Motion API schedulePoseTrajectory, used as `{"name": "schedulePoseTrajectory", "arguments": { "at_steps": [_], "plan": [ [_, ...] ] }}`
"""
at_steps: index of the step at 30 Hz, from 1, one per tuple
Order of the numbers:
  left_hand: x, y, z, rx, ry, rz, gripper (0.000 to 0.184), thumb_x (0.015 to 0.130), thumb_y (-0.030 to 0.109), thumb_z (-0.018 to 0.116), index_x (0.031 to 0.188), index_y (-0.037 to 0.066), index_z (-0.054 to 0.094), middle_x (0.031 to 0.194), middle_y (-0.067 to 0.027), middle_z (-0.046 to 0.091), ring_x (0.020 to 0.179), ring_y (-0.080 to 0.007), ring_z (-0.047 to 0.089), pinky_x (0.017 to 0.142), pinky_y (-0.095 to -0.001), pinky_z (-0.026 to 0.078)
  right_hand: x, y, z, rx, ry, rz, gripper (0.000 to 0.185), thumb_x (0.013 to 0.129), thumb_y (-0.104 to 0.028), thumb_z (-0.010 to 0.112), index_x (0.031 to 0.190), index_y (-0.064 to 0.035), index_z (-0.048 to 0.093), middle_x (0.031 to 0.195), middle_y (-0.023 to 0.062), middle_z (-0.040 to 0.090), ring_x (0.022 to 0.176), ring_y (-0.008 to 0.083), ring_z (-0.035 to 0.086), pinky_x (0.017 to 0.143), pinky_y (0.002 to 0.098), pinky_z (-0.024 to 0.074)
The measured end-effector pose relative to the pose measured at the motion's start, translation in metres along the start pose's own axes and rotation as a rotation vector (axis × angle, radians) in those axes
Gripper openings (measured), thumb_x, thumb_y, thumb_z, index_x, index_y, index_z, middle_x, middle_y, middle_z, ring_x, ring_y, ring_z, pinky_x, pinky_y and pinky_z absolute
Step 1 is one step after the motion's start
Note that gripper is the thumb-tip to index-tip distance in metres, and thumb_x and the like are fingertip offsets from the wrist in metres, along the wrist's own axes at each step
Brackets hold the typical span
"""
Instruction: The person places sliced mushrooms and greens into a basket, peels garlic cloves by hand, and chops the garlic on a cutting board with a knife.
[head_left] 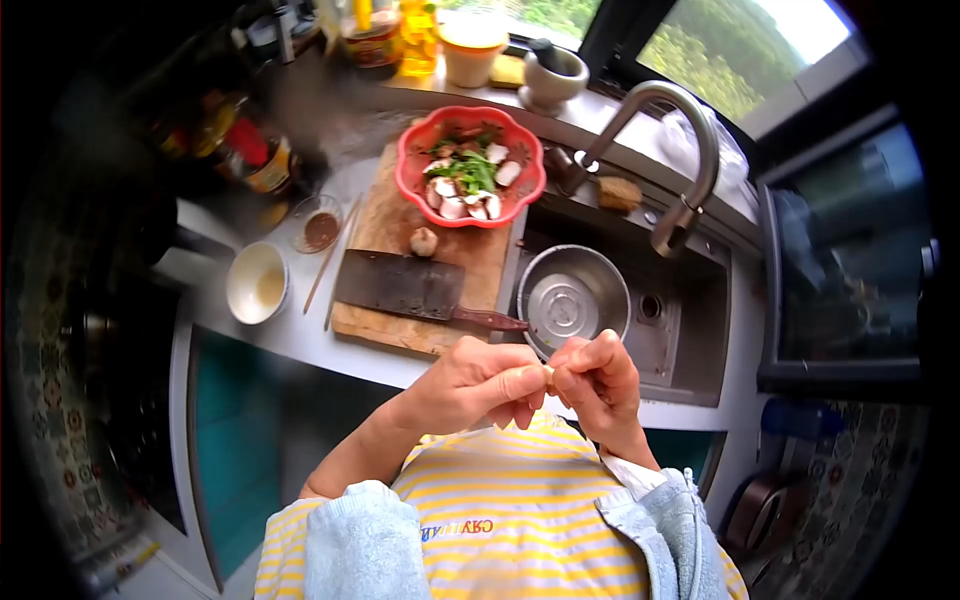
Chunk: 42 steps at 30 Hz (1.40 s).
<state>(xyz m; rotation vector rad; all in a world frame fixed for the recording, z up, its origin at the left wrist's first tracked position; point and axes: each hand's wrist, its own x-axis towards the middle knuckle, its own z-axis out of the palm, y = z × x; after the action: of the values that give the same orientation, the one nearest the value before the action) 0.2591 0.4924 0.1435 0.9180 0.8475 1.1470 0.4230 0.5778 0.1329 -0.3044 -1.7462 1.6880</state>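
Both hands meet in front of my body, just below the metal basin [572,300]. The fingers of my left hand [485,385] pinch a small pale piece, mostly covered by the fingertips. From the other side my right hand [600,388] pinches the same piece; it looks like a garlic clove [548,376], though too small to be sure. Beyond them a cleaver [400,285] lies flat on the wooden cutting board [385,330], its handle reaching toward the basin. A garlic bulb [423,241] sits above the blade. Behind it, a red bowl [408,180] holds pale chunks and green leaves.
Left of the board are chopsticks [333,255], a white bowl [240,285] and a small glass dish [300,235]. The sink [700,330] with its curved faucet [708,150] is at right. A mortar [553,85] and bottles stand along the windowsill. An open window pane [850,250] juts in.
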Motion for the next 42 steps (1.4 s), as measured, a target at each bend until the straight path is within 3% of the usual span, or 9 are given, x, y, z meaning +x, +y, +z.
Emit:
{"name": "schedulePoseTrajectory", "arguments": {
  "at_steps": [6,10,14,17,26,30,33,35,42],
  "plan": [
    [0.039,-0.021,-0.005,-0.152,-0.201,-0.036,0.032,0.097,0.028,0.038,0.086,0.002,0.053,0.071,-0.0052,0.059,0.058,-0.0074,0.054,0.053,-0.0203,0.045,-0.007,0.003,-0.015,-0.452,0.200,-0.176,0.017,0.077,0.012,0.056,0.085,-0.0012,0.049,0.066,0.0080,0.055,0.053,0.0134,0.050,0.045,0.0219,0.0378],
    [0.052,-0.027,0.001,-0.298,-0.058,-0.006,0.026,0.096,0.025,0.040,0.096,0.002,0.053,0.077,-0.0067,0.060,0.063,-0.0082,0.055,0.060,-0.0216,0.048,-0.010,0.000,-0.029,-0.629,0.260,-0.235,0.018,0.078,0.005,0.062,0.090,-0.0022,0.051,0.076,0.0106,0.059,0.061,0.0149,0.056,0.050,0.0212,0.0416],
    [0.054,-0.031,0.013,-0.040,0.111,0.084,0.024,0.089,0.008,0.053,0.111,-0.002,0.053,0.080,-0.0048,0.060,0.068,-0.0090,0.057,0.064,-0.0221,0.050,-0.017,-0.002,-0.037,-0.764,0.283,-0.267,0.020,0.078,0.001,0.065,0.091,-0.0030,0.051,0.079,0.0112,0.060,0.063,0.0148,0.057,0.050,0.0209,0.0424],
    [0.056,-0.033,0.018,0.300,0.164,0.192,0.023,0.085,0.009,0.059,0.106,0.000,0.057,0.085,-0.0059,0.064,0.073,-0.0078,0.061,0.064,-0.0212,0.050,-0.016,-0.003,-0.033,-0.757,0.325,-0.262,0.020,0.074,0.008,0.064,0.085,-0.0025,0.051,0.069,0.0108,0.058,0.059,0.0228,0.058,0.049,0.0277,0.0457],
    [0.051,-0.030,0.029,0.560,0.299,0.266,0.015,0.083,0.005,0.060,0.095,-0.003,0.064,0.074,-0.0042,0.065,0.062,-0.0053,0.057,0.056,-0.0201,0.049,-0.025,-0.001,-0.034,-0.813,0.291,-0.274,0.019,0.073,0.006,0.066,0.084,-0.0025,0.053,0.069,0.0108,0.057,0.059,0.0223,0.057,0.049,0.0271,0.0458],
    [0.049,-0.035,0.029,0.551,0.304,0.270,0.013,0.083,0.003,0.059,0.093,-0.003,0.064,0.074,-0.0043,0.065,0.062,-0.0056,0.058,0.055,-0.0204,0.049,-0.028,0.000,-0.031,-0.717,0.301,-0.248,0.019,0.074,0.005,0.066,0.085,-0.0022,0.054,0.068,0.0101,0.058,0.058,0.0196,0.056,0.049,0.0259,0.0452],
    [0.048,-0.036,0.030,0.560,0.303,0.260,0.013,0.081,0.005,0.061,0.092,-0.001,0.063,0.073,-0.0092,0.066,0.061,-0.0110,0.064,0.054,-0.0227,0.051,-0.032,-0.001,-0.031,-0.653,0.298,-0.218,0.018,0.075,0.005,0.066,0.085,-0.0022,0.054,0.070,0.0094,0.058,0.058,0.0159,0.055,0.049,0.0238,0.0441],
    [0.047,-0.037,0.031,0.372,0.278,0.211,0.012,0.083,0.006,0.059,0.092,-0.001,0.062,0.074,-0.0079,0.065,0.063,-0.0099,0.063,0.056,-0.0221,0.051,-0.034,0.000,-0.031,-0.564,0.315,-0.195,0.018,0.075,0.005,0.066,0.086,-0.0023,0.054,0.071,0.0088,0.059,0.058,0.0126,0.054,0.048,0.0217,0.0430],
    [0.044,-0.032,0.025,-0.102,0.063,0.000,0.015,0.088,0.008,0.054,0.100,-0.001,0.059,0.082,-0.0066,0.063,0.073,-0.0093,0.060,0.065,-0.0212,0.050,-0.039,-0.007,-0.030,0.104,0.435,0.235,0.011,0.085,-0.009,0.061,0.092,-0.0015,0.057,0.068,0.0004,0.054,0.049,0.0024,0.043,0.041,0.0145,0.0303]
  ]
}}
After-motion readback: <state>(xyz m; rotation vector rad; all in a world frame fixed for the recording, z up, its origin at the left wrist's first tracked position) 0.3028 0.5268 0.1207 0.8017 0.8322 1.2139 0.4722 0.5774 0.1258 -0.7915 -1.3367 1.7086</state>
